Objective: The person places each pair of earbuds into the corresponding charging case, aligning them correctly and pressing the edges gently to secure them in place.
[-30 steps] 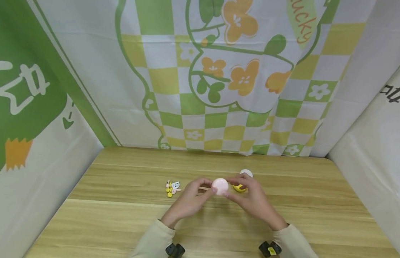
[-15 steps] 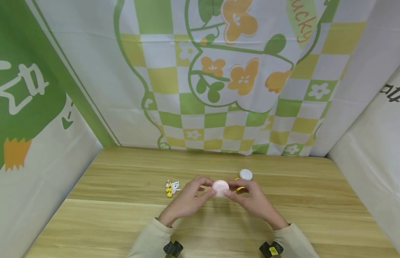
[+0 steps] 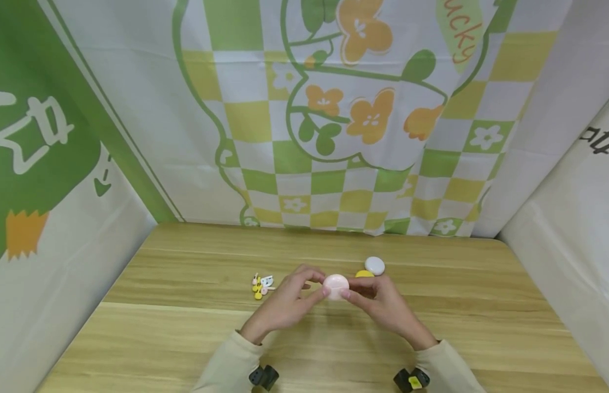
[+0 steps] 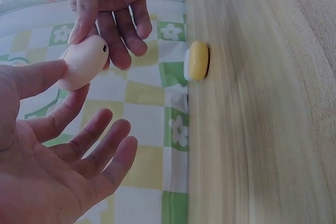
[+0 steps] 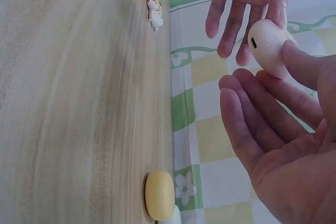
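Observation:
A glossy pale pink earbud charging case [image 3: 336, 286] is held up above the table between both hands, its lid seam facing the head camera. My left hand [image 3: 287, 305] pinches one side of it between thumb and index finger, the other fingers spread. From the opposite side my right hand [image 3: 383, 305] pinches it the same way. A small dark port slot shows on the underside of the pink case [image 5: 269, 45] in the right wrist view. The lid looks closed. Beyond the right fingers lies a yellow case [image 3: 364, 273], partly covered by them, beside a white case [image 3: 375, 266].
Several earbuds [image 3: 257, 287] in yellow, white and pink lie in a small pile on the wooden table [image 3: 186, 338], left of the hands. A checked, flower-printed cloth [image 3: 329, 185] hangs behind the table's back edge.
The pink case has tipped slightly, so its seam now shows. The right fingers have shifted, uncovering the white case and more of the yellow one. Both hands keep hold.

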Tool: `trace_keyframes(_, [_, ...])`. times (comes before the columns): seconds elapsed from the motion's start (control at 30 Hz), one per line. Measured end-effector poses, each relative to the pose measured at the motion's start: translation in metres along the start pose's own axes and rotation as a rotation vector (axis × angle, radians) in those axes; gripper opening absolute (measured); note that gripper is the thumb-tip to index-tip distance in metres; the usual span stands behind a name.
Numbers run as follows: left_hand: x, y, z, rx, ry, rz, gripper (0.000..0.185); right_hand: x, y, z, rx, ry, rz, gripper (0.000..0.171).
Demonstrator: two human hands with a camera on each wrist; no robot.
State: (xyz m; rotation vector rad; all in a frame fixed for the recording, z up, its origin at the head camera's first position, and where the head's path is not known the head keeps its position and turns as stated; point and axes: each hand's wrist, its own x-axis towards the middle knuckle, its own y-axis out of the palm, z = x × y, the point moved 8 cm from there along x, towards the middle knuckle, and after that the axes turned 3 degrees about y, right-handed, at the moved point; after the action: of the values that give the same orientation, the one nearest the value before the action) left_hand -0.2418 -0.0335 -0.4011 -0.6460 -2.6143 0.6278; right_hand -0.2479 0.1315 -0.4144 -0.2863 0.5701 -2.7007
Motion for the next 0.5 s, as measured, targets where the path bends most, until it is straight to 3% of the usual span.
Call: trace_keyframes(0.5, [0.0026,-0.0027,-0.0022,-0.023,0.007,-0.034,0.030,-0.0003,-0.0002,-0.0015,0.051,-0.021,-0.030,0.026])
